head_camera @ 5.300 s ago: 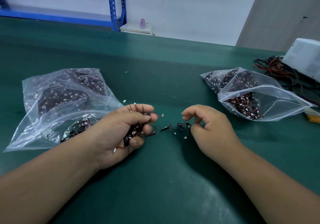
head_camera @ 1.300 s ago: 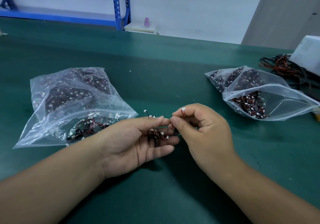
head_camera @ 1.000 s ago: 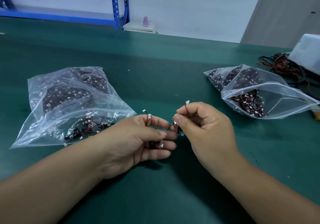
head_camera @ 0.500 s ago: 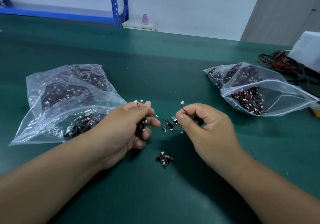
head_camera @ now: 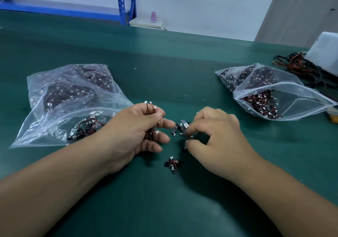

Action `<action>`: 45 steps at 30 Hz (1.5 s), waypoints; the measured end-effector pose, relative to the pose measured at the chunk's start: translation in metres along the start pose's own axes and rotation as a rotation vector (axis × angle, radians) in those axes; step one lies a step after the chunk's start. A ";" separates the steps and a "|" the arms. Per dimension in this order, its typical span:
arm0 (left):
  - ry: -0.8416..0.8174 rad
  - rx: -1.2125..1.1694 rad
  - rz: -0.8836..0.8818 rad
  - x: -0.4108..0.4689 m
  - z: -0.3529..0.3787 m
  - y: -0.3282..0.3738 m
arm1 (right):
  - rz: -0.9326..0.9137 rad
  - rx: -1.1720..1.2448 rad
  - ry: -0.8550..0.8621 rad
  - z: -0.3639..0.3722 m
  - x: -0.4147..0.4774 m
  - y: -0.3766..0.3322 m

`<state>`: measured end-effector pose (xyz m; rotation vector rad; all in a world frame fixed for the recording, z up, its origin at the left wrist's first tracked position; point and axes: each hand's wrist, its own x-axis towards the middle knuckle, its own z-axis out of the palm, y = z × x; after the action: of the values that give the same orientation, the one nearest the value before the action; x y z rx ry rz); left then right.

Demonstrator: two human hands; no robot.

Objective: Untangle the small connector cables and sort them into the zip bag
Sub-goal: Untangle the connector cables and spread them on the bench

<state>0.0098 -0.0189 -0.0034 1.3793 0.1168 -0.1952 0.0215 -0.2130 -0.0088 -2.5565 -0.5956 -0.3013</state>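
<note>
Gripping a cable bunch (head_camera: 150, 108), left hand (head_camera: 131, 136) keeps its fingers curled. One cluster (head_camera: 172, 164) has dropped to the tabletop (head_camera: 164, 62); right hand (head_camera: 219, 139) fingers pinch loose cables (head_camera: 180, 127) beside it, freed but unbagged.

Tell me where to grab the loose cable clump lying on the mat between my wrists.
Probably pinch the cable clump from straight above, at the red wires bunched in its middle. It lies low on the mat, black ends splayed, so the sides offer little.
</note>
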 end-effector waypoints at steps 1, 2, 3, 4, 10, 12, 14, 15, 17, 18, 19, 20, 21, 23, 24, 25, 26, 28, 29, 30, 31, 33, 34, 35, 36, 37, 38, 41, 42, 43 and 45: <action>0.006 0.002 0.005 0.000 0.001 0.000 | -0.012 -0.017 0.005 -0.001 -0.001 -0.001; 0.015 0.002 0.010 0.000 0.001 0.001 | -0.029 -0.018 0.015 -0.002 -0.001 -0.001; 0.028 0.003 0.013 0.000 0.001 0.001 | -0.057 -0.003 0.023 -0.004 -0.001 -0.002; 0.040 0.005 0.015 0.000 0.002 0.001 | -0.099 0.026 0.009 -0.005 -0.002 -0.003; 0.054 0.014 0.005 0.000 0.001 0.001 | -0.309 0.002 -0.179 0.003 -0.010 -0.007; 0.055 0.019 0.001 0.000 0.000 0.000 | -0.308 -0.012 -0.159 0.006 -0.011 -0.009; 0.057 0.019 -0.003 0.000 0.000 0.000 | -0.278 -0.003 -0.135 0.005 -0.010 -0.010; 0.059 0.015 -0.003 0.000 -0.001 0.000 | -0.256 -0.001 -0.115 0.005 -0.010 -0.009; 0.061 0.021 -0.009 0.001 0.000 -0.001 | -0.209 0.014 -0.077 0.004 -0.009 -0.009; 0.059 0.029 -0.011 0.001 0.000 -0.001 | -0.192 0.018 -0.070 0.003 -0.009 -0.009; 0.056 0.032 -0.011 0.001 0.000 -0.002 | -0.186 0.010 -0.070 0.002 -0.009 -0.008; 0.054 0.031 -0.008 0.001 0.000 -0.002 | -0.177 -0.016 -0.076 0.002 -0.009 -0.007; 0.052 0.041 0.001 0.001 0.000 -0.001 | -0.172 -0.058 -0.084 0.001 -0.008 -0.006; 0.072 0.321 0.115 0.000 -0.004 0.001 | -0.156 -0.170 -0.090 0.000 -0.006 -0.002; 0.072 0.563 0.208 -0.001 -0.009 0.003 | -0.144 -0.201 -0.095 -0.001 -0.005 -0.001; 0.037 0.759 0.290 -0.003 -0.013 0.005 | -0.139 -0.205 -0.095 -0.002 -0.004 0.001; -0.034 0.893 0.330 -0.006 -0.016 0.007 | -0.141 -0.190 -0.100 -0.003 -0.004 0.002; -0.173 1.094 0.312 -0.012 -0.019 0.010 | -0.175 -0.140 -0.128 -0.004 -0.004 0.004; -0.212 1.209 0.304 -0.015 -0.018 0.010 | -0.199 -0.115 -0.145 -0.003 -0.004 0.004; -0.229 1.309 0.315 -0.015 -0.017 0.009 | -0.218 -0.091 -0.158 -0.003 -0.005 0.005; -0.221 1.361 0.340 -0.015 -0.015 0.007 | -0.230 -0.068 -0.160 -0.003 -0.005 0.005; -0.197 1.381 0.386 -0.014 -0.014 0.004 | -0.227 -0.021 -0.135 -0.002 -0.004 0.005; -0.186 1.379 0.402 -0.013 -0.013 0.003 | -0.218 0.007 -0.120 -0.001 -0.004 0.005; -0.178 1.379 0.417 -0.013 -0.013 0.002 | -0.212 0.035 -0.110 -0.001 -0.004 0.004; -0.176 1.377 0.432 -0.013 -0.013 0.001 | -0.211 0.055 -0.106 -0.001 -0.004 0.004; -0.175 1.371 0.440 -0.013 -0.013 0.000 | -0.217 0.061 -0.109 -0.001 -0.004 0.003; -0.174 1.365 0.445 -0.012 -0.013 -0.001 | -0.225 0.053 -0.115 0.000 -0.005 0.002; -0.175 1.352 0.455 -0.012 -0.012 -0.001 | -0.252 -0.003 -0.117 0.004 -0.006 -0.001; -0.175 1.344 0.462 -0.012 -0.012 -0.002 | -0.255 -0.009 -0.108 0.006 -0.007 -0.003; -0.174 1.336 0.466 -0.012 -0.012 -0.002 | -0.257 -0.006 -0.094 0.008 -0.007 -0.004; -0.171 1.314 0.470 -0.011 -0.013 -0.003 | -0.257 0.001 -0.064 0.010 -0.007 -0.006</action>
<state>-0.0010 -0.0058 -0.0062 2.6258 -0.5810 0.0402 0.0136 -0.2056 -0.0174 -2.4964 -0.9510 -0.3070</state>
